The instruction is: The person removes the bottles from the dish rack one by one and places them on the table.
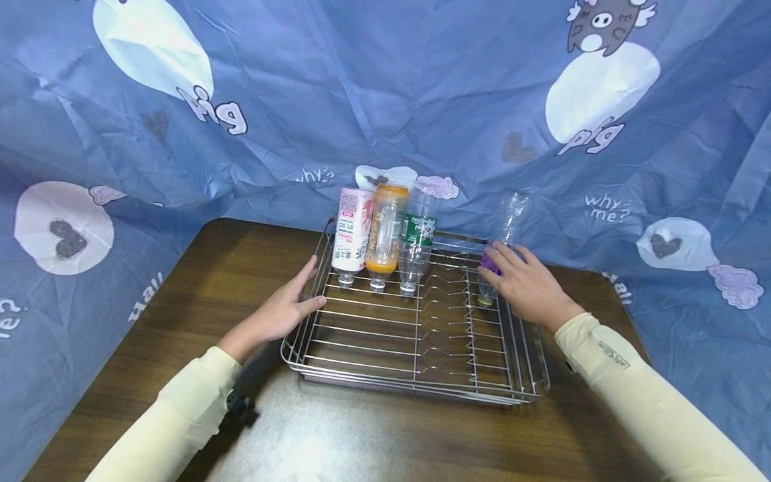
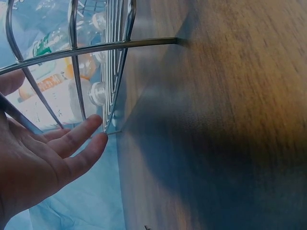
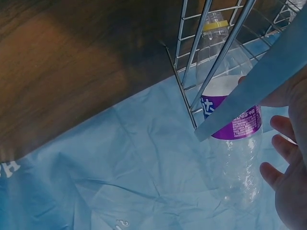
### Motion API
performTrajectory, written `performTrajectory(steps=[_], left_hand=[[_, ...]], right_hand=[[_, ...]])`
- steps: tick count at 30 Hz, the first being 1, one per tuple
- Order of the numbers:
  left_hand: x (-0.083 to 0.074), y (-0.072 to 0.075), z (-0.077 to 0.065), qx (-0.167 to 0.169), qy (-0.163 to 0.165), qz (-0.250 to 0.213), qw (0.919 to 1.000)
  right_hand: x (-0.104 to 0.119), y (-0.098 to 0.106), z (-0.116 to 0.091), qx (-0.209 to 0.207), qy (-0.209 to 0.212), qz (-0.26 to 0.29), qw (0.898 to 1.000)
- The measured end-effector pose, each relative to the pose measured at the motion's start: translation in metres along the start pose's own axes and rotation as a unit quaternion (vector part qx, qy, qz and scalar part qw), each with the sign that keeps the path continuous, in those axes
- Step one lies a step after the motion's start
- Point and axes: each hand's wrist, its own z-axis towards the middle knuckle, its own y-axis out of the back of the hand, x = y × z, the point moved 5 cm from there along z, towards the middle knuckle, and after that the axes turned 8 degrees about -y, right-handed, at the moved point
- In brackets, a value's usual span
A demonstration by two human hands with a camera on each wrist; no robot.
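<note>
My left hand (image 1: 282, 309) is beside the left wall of a wire dish rack (image 1: 415, 385), its fingers straight and spread. In the left wrist view its fingertips overlap the bars. My right hand (image 1: 530, 284) reaches over the rack's right wall to a clear plastic bottle (image 3: 235, 167) with a purple label and a yellow cap. This bottle stands neck down in the rack's back right corner. Its label is right at my fingertips, and the lower fingers look loose beside it in the right wrist view.
Three more bottles stand neck down at the rack's back left: a pink and white one (image 1: 351, 234), an orange-labelled one (image 1: 385, 231) and a clear green-labelled one (image 1: 417, 241). The rack sits on a brown wooden table (image 1: 241, 268). Blue printed cloth (image 1: 361, 87) hangs behind.
</note>
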Motion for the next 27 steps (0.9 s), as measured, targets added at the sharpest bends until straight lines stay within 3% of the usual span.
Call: performTrajectory(steps=[27], left_hand=[[0.0017, 0.0002, 0.0004, 0.000, 0.003, 0.007, 1.0000]], right_hand=[[-0.0035, -0.0056, 0.0041, -0.001, 0.011, -0.016, 1.000]])
